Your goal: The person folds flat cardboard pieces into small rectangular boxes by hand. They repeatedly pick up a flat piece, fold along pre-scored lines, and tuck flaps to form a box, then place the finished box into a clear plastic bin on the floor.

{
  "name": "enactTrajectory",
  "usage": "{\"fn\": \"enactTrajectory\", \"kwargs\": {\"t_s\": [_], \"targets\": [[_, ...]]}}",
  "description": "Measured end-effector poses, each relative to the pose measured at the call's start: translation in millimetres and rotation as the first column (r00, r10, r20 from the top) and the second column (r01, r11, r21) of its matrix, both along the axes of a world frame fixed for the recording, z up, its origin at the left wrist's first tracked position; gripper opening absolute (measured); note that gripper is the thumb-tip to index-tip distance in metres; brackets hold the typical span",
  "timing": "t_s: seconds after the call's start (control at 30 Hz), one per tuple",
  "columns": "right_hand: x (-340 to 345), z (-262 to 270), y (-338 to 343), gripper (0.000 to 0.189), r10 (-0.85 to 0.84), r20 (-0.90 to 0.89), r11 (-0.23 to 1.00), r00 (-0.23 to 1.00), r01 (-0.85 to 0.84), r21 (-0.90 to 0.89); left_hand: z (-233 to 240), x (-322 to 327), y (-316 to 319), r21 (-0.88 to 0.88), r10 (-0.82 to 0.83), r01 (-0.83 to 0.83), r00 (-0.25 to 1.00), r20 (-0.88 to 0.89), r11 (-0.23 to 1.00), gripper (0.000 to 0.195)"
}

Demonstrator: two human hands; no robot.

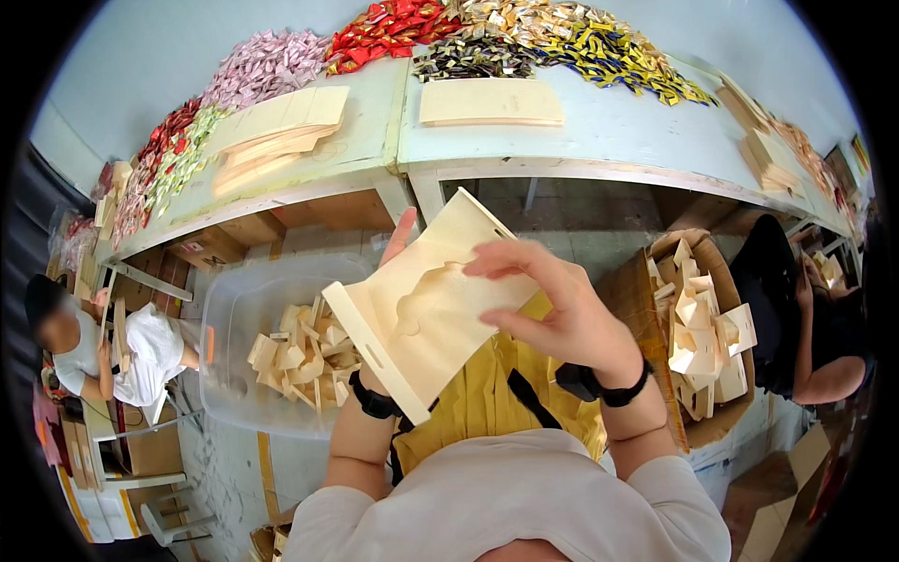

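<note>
A cream cardboard box blank (435,309) tilts in front of my chest, with a folded, slotted flap along its lower left side and a wavy-edged cutout in its middle. My left hand (400,237) holds it from behind; only some of that hand shows past the upper left edge, the rest being hidden by the card. Over the blank's right part is my right hand (555,298), thumb and fingers spread near the cutout. Whether those fingertips touch the card, I cannot tell. A yellow apron (484,393) lies below on my lap.
A clear plastic tub (232,393) with folded card pieces (309,351) stands left, a cardboard carton (635,295) of similar pieces right. Ahead, a white table (477,151) bears card stacks (491,102) and wrapped-packet heaps (267,67). People sit at far left (77,351) and right (772,309).
</note>
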State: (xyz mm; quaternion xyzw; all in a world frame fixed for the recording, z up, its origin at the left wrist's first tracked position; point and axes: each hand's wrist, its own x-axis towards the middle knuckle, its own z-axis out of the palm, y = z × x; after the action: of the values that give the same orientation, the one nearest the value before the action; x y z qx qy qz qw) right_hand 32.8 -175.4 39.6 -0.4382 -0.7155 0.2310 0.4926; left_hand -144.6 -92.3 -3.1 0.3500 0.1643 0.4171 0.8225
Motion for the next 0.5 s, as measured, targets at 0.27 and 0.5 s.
{"fn": "enactTrajectory", "kwargs": {"t_s": [0.27,0.5], "targets": [[-6,4,9,0.064,0.183,0.483,0.982,0.856,-0.183,-0.047,-22,2,40,-0.329,-0.422,0.524,0.843,0.333,0.786,0.058],[-14,-4,18,0.068,0.208,0.545,0.975,0.812,-0.22,-0.044,-24,8,47,-0.359,-0.492,0.592,0.803,0.337,0.721,0.052]]}}
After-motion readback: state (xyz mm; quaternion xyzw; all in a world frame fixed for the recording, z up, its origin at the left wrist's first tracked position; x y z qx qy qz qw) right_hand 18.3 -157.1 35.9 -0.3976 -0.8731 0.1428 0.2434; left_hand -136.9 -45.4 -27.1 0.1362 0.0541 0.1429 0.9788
